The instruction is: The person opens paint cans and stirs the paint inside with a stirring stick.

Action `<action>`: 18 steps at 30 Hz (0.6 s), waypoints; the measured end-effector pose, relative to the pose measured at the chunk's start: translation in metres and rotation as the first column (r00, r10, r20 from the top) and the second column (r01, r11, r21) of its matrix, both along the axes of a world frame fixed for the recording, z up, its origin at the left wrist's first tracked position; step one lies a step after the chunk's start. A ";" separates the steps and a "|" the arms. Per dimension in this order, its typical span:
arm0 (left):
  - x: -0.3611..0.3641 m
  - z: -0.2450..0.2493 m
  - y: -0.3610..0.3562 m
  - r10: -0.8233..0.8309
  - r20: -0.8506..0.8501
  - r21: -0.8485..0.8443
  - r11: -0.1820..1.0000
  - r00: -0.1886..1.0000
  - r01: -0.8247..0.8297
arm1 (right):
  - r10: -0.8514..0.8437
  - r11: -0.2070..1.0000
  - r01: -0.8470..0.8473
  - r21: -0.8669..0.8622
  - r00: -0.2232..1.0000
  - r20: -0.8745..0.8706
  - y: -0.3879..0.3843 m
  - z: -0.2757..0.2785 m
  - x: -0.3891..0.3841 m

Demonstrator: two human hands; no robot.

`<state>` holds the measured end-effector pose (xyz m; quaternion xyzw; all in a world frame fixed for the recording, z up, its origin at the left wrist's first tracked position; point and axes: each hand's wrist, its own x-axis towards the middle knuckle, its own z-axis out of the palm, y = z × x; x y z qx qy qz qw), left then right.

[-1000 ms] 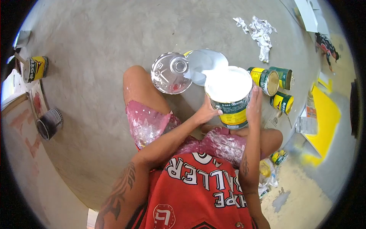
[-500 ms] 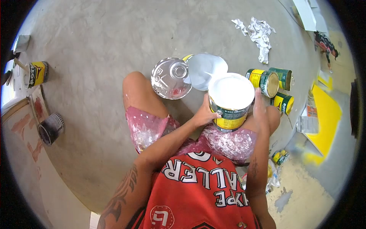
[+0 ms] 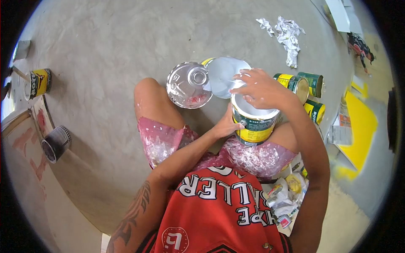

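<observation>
1. Seated on a bare grey concrete floor (image 3: 105, 50), a person in a red lettered jersey (image 3: 215, 211) and pink, paint-flecked shorts (image 3: 162, 139) works with knees drawn up. A pale panel smeared with red (image 3: 21, 139) lies along the left edge of the view, and a yellow sheet (image 3: 358, 126) lies to the right.
2. Crumpled wrappers (image 3: 282, 198) lie just beside the right hip.
3. A dark round container (image 3: 55, 141) stands on the left beside the panel. Farther off, a yellow tin with a stick in it (image 3: 37, 83) stands well apart from the person.
4. Just beyond the knees stands a clear plastic jug (image 3: 189, 84), seen from above. It touches a round white lid (image 3: 223, 74).
5. Three small yellow-and-green tins (image 3: 310, 86) are clustered to the right of the lid, one with its open end facing the camera. A scrap of crumpled white paper (image 3: 287, 33) lies farthest away.
6. The paint can (image 3: 255, 124) is held upright over the lap, between the knees and in front of the white lid.
7. The left hand (image 3: 228, 124) has a firm grip on the can's side. The right hand (image 3: 261, 88) lies across its open mouth, fingers (image 3: 242, 78) dabbed with white. Whether that hand's grip closes on the rim cannot be told.
8. The can carries a yellow and dark green label under a white printed band. White shows inside at the rim, though the right hand covers most of the mouth.
</observation>
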<state>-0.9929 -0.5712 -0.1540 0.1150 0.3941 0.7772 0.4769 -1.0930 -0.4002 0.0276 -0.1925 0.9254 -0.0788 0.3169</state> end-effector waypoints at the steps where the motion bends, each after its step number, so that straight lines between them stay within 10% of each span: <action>1: 0.000 -0.001 0.001 0.001 0.004 0.001 1.000 1.000 -0.001 | 0.056 0.998 -0.058 0.039 0.997 0.046 0.001 -0.005 -0.001; 18: 0.000 0.001 -0.002 0.005 -0.034 -0.037 0.999 0.999 -0.006 | 0.184 0.967 -0.186 0.173 0.982 0.031 0.033 -0.012 -0.007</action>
